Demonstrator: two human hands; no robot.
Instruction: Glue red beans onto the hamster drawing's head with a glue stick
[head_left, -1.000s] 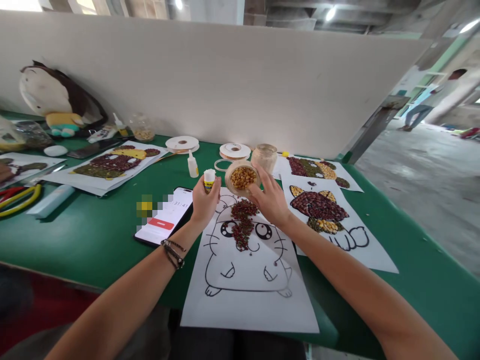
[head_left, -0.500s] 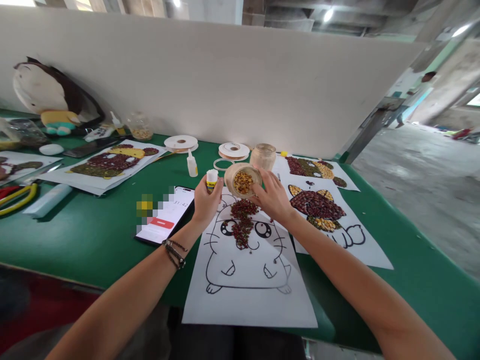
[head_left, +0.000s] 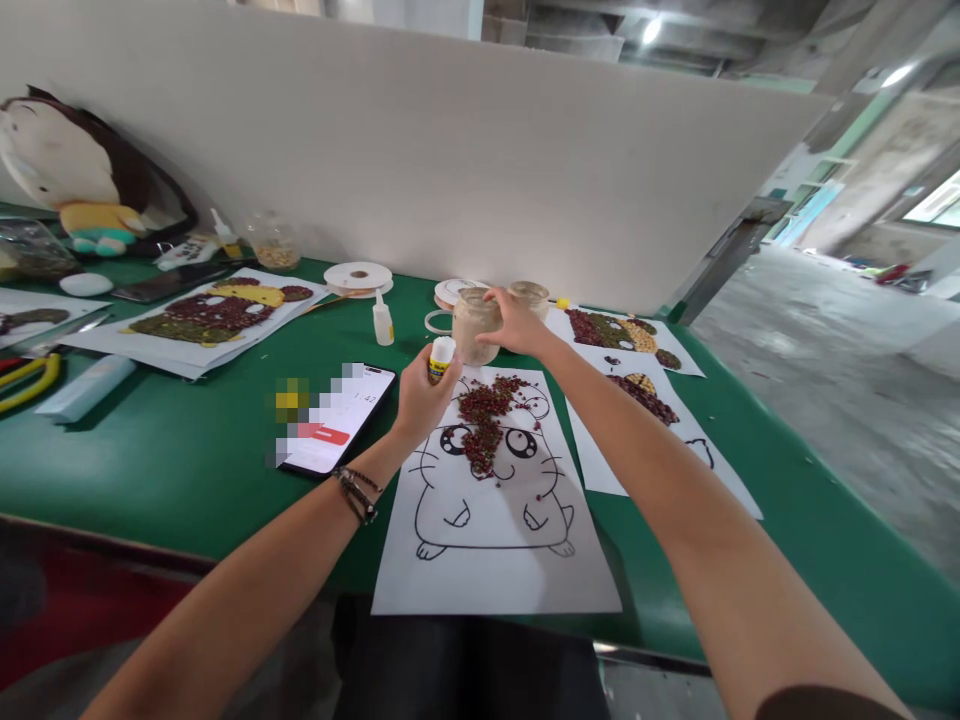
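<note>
My left hand (head_left: 424,402) is closed round a glue stick (head_left: 442,356), its white end pointing up. My right hand (head_left: 523,325) grips a plastic jar (head_left: 468,332) from its right side, thumb on the front and fingers by the rim. The jar stands upright behind a white sheet (head_left: 495,592) with a hamster outline drawn on it; its contents cannot be made out. Loose dark red and green beans (head_left: 482,425) lie heaped over the top and middle of the drawing. Just behind the right hand is a second jar (head_left: 531,296).
To the left lie a phone (head_left: 337,425), a glue bottle (head_left: 383,322) and a bean picture (head_left: 217,315). A ribbon spool (head_left: 358,275) sits near the white partition (head_left: 420,160). More bean pictures (head_left: 600,335) are at the right. Yellow-handled scissors (head_left: 34,385) lie far left.
My right hand has turned the tilted jar of yellow kernels upright and moved it back. The left hand keeps the glue stick, now slightly tilted. The camera view has shifted a little.
</note>
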